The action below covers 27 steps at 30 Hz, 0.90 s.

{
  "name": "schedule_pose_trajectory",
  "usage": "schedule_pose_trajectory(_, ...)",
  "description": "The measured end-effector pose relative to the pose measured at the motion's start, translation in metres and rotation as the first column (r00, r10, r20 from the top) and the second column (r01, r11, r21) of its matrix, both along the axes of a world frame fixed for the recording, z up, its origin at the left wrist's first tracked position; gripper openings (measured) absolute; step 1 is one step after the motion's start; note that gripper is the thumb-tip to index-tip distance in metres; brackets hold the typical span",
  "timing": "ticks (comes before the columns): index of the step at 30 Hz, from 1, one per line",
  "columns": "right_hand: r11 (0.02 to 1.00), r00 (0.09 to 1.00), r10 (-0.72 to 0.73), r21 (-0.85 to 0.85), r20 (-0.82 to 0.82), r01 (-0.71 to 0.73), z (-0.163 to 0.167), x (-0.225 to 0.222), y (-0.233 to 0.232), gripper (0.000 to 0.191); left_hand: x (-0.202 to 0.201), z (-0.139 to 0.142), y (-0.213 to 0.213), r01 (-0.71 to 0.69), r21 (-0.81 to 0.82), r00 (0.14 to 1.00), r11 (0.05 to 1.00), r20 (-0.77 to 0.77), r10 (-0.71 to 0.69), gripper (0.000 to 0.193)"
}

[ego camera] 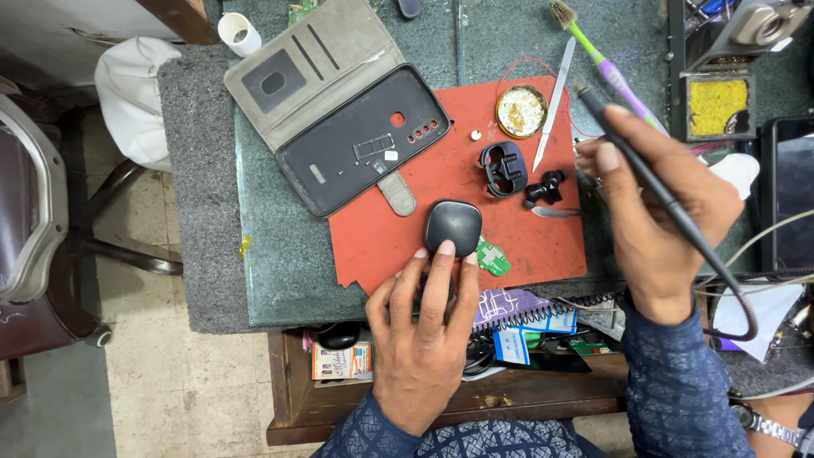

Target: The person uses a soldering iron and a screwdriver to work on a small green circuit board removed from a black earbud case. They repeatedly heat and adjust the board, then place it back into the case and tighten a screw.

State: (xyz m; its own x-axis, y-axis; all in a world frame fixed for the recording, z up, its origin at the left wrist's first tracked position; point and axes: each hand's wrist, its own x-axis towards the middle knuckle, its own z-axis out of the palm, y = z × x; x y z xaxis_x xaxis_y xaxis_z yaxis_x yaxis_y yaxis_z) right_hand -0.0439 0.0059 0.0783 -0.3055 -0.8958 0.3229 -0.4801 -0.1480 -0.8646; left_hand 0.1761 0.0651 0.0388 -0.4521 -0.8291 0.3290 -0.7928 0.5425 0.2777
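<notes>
My left hand (424, 326) rests on the red mat (398, 229), its fingertips touching the near edge of a small black rounded case shell (454, 225). A green circuit board (492, 257) lies just right of those fingertips. My right hand (661, 212) grips a black soldering iron (623, 140) like a pen, with its tip pointing up and away over the mat's right edge. A black plastic inner frame (503, 168) and a small black part (545, 188) lie between the hands, with tweezers (555, 212) beside them.
An open grey flip phone cover (339, 110) lies at the mat's upper left. A round flux tin (521, 111), a white blade tool (553, 102), a green-purple toothbrush (602, 64) and a yellow sponge tray (716, 106) sit at the back right. Cables and a spiral notebook (517, 307) crowd the front edge.
</notes>
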Motion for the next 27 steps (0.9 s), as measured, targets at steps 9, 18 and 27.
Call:
schedule_pose_trajectory(9,0.998,0.953,0.005,-0.052,-0.303,-0.022,0.002,0.013,0.001,0.018,-0.002,-0.002,0.001,-0.015,-0.002,1.0,1.0,0.02,0.015,0.035)
schedule_pose_trajectory(18,0.998,0.946,0.006,-0.06,-0.323,-0.026,-0.001,0.013,-0.003,0.019,-0.003,-0.004,0.001,-0.024,-0.011,1.0,1.0,0.014,0.024,0.032)
schedule_pose_trajectory(27,0.999,0.929,0.028,-0.033,-0.37,-0.043,-0.008,0.007,-0.001,0.017,-0.002,-0.004,0.0,-0.016,-0.003,1.0,1.0,0.011,0.016,0.034)
